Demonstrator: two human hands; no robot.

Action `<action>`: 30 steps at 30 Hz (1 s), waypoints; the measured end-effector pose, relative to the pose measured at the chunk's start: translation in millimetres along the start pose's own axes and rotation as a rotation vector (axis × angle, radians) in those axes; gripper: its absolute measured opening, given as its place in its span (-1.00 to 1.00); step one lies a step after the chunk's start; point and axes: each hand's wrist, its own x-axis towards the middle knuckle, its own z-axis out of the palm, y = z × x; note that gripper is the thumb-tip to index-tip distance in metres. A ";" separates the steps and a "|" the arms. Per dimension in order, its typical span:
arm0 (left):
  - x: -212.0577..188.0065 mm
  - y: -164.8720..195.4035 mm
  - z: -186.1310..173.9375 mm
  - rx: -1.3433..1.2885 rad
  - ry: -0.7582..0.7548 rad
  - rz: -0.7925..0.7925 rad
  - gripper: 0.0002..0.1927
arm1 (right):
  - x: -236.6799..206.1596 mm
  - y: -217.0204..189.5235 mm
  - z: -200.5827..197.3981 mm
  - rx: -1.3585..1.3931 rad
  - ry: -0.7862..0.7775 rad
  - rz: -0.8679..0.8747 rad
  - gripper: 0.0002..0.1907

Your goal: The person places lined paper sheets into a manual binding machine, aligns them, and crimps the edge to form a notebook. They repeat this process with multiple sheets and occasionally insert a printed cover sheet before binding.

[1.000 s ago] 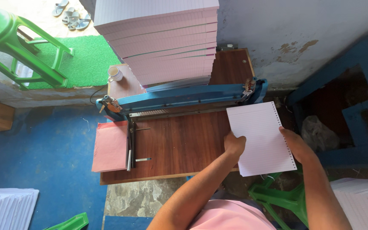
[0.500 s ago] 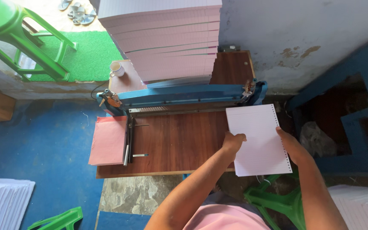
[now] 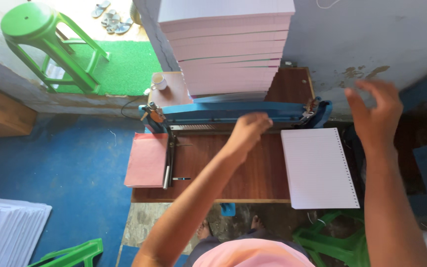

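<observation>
A ruled white sheet stack with punched holes along its right edge (image 3: pixel 319 167) lies on the right end of the wooden table (image 3: pixel 223 168), free of both hands. My left hand (image 3: pixel 249 130) reaches to the blue punching machine (image 3: pixel 233 112) at the table's back, fingers curled against its front bar. My right hand (image 3: pixel 374 114) is raised above the table's right edge, fingers spread, holding nothing. A tall pile of pink paper (image 3: pixel 228 54) stands behind the machine.
A pink sheet stack (image 3: pixel 146 159) lies at the table's left end beside a metal guide bar (image 3: pixel 167 163). A white cup (image 3: pixel 158 81) sits at the back left. Green stools (image 3: pixel 40 34) stand at the far left and below. White paper (image 3: pixel 6 232) lies on the blue floor.
Both hands let go of the punched white stack, which now lies on the table's right end. The left hand moved up to the blue machine; the right hand lifted away.
</observation>
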 end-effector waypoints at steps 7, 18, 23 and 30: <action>-13.7 101.8 -78.6 -0.008 0.034 0.219 -0.43 | 122.2 -112.2 40.2 -0.072 0.023 -0.557 -0.86; -16.7 146.2 -130.1 -0.036 0.049 0.226 -0.36 | 217.9 -174.0 104.6 -0.146 -0.346 -0.539 -0.75; -9.9 141.3 -139.1 -0.032 0.062 0.194 -0.37 | 224.4 -173.7 115.4 -0.193 -0.478 -0.401 -0.79; 1.6 133.8 -135.2 -0.060 0.056 0.175 -0.39 | 234.9 -174.0 116.9 -0.266 -0.536 -0.324 -0.77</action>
